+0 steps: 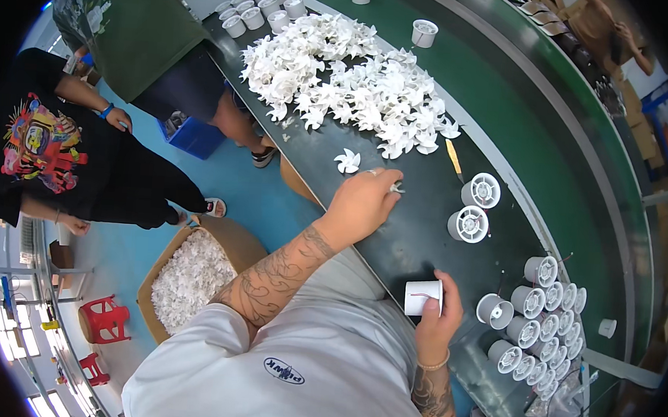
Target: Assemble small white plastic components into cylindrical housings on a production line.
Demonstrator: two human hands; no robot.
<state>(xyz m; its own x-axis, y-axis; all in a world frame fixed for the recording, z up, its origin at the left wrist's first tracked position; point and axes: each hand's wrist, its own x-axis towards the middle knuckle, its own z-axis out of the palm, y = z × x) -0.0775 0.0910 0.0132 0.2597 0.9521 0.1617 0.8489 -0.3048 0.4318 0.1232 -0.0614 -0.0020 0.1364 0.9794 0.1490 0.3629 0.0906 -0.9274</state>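
Observation:
My left hand reaches out over the dark work table, its fingers pinched together. A small pale bit shows at the fingertips, too small to name. Just beyond that hand a single white fan impeller lies on the table. A large heap of the same white impellers spreads farther up the table. Close to my body, my right hand grips a white cup-shaped fan housing with a thin red wire along its side. Two white round housings with spoked faces sit to the right of my left hand.
Several stacked housings stand at the right. A yellow-handled tool lies by the heap. More white cups stand at the far end. A green conveyor runs alongside. At the left are a box of impellers and two people.

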